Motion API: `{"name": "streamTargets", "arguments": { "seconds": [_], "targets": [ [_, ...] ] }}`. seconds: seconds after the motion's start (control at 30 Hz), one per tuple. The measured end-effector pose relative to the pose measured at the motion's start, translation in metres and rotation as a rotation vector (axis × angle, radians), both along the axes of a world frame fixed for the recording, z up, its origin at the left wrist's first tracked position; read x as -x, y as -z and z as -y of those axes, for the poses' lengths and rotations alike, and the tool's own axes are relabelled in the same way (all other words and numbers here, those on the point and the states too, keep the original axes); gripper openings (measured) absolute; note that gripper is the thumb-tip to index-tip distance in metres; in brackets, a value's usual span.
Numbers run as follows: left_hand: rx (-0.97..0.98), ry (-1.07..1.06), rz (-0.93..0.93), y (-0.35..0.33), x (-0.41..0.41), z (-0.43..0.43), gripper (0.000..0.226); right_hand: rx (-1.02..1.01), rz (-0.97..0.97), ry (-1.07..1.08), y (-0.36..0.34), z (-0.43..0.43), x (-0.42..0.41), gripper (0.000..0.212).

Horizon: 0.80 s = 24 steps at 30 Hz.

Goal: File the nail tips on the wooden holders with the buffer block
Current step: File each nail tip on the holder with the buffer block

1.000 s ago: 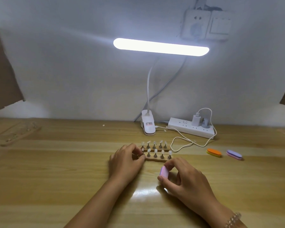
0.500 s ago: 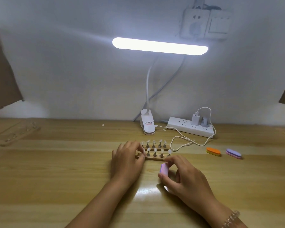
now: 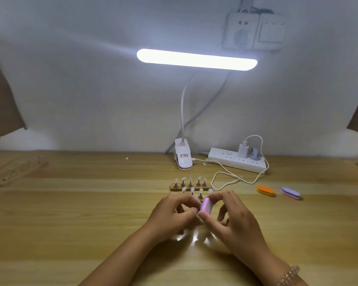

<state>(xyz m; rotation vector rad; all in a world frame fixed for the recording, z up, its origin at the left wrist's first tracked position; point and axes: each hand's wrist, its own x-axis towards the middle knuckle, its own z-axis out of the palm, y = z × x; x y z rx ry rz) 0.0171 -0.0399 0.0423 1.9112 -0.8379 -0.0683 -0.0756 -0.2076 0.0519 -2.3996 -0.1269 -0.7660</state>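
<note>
Right hand [image 3: 234, 221]: lower centre of the frame, just right of the middle. Thumb and forefinger pinch the buffer block at its two ends, and the other fingers [image 3: 221, 212] curl loosely beneath.
Buffer block [image 3: 206, 206]: pink and lilac, held on edge above the table [image 3: 70, 223]. It sits between the two hands, just in front of the nearer row of tips.
Left hand [image 3: 170, 213]: lower centre, left of the block. The fingers are curled inward with the thumb tip close to the right thumb; I cannot tell whether they pinch anything.
Front nail tips [image 3: 201, 190]: four pale tips on small stands show just above the hands. The wood under them is hidden by the fingers.
Back wooden holder [image 3: 186, 187]: a narrow strip lying flat just above the front row, free of both hands.
Back nail tips [image 3: 190, 179]: five, standing in a row on that strip.
Orange block [image 3: 265, 190]: right of centre, lying flat on the table.
Purple block [image 3: 290, 193]: just right of the orange one and apart from it.
Power strip [image 3: 236, 161]: against the wall, upper right of the holders, with two plugs in it.
White cable [image 3: 225, 178]: looped on the table between the strip and the holders.
Lamp [image 3: 196, 58]: a lit bar in the upper centre, with its clip base standing left of the strip.
Bracelet [image 3: 288, 274]: beaded, on the right wrist at the bottom edge.
</note>
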Motion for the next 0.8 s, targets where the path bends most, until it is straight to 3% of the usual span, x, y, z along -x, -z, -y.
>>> {"name": "streamTargets", "arguments": {
  "seconds": [0.33, 0.43, 0.57, 0.7, 0.8],
  "targets": [
    [-0.1, -0.019, 0.001, 0.0013, 0.0005, -0.001, 0.02, -0.053, -0.08, -0.041, 0.0027, 0.0025, -0.0036, 0.033],
    [-0.13, -0.009, 0.03, 0.0018, -0.0002, -0.0016, 0.007, -0.128, -0.088, 0.007, 0.0022, 0.0074, -0.0088, 0.028],
    [-0.132, -0.018, 0.043, 0.0017, -0.0001, -0.0027, 0.012, -0.037, -0.086, -0.019, 0.0044, 0.0032, -0.0039, 0.031],
    [-0.112, -0.016, 0.029, 0.0011, 0.0003, -0.0006, 0.014, -0.095, -0.073, 0.048, 0.0014, 0.0041, -0.0058, 0.031],
    [-0.1, -0.009, 0.023, 0.0018, -0.0012, -0.0005, 0.017, 0.013, -0.043, 0.039, 0.0023, 0.0003, -0.0044, 0.033]
  ]
}}
